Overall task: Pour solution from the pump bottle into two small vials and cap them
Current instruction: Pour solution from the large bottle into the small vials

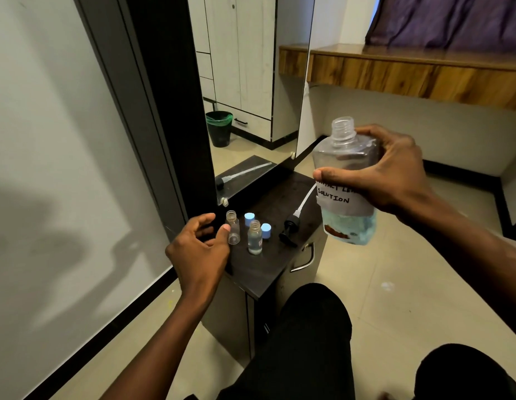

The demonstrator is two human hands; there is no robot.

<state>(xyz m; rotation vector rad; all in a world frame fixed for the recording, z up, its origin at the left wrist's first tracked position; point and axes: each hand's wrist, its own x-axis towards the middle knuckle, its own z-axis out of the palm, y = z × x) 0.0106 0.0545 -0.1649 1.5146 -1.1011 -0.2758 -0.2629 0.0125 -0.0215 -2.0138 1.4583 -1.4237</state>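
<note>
My right hand [395, 174] grips a clear bottle [347, 157] with a white handwritten label, upright in the air, its neck uncapped and blue liquid at the bottom. On the dark cabinet top [259, 269] an empty vial [233, 228] stands beside a vial [255, 237] holding clear liquid. Both vials are uncapped. My left hand [200, 249] is spread open, its thumb tip touching the empty vial. Two blue caps [249, 218] [266, 230] sit behind the vials. The black pump head [290, 228] with its white tube lies to the right.
A tall mirror [251, 82] rises behind the cabinet and reflects a green-lined bin and wardrobe doors. A metal handle [304, 259] sticks out of the cabinet's right side. My dark-trousered knees are at the bottom. A wooden shelf [409, 73] runs along the right wall.
</note>
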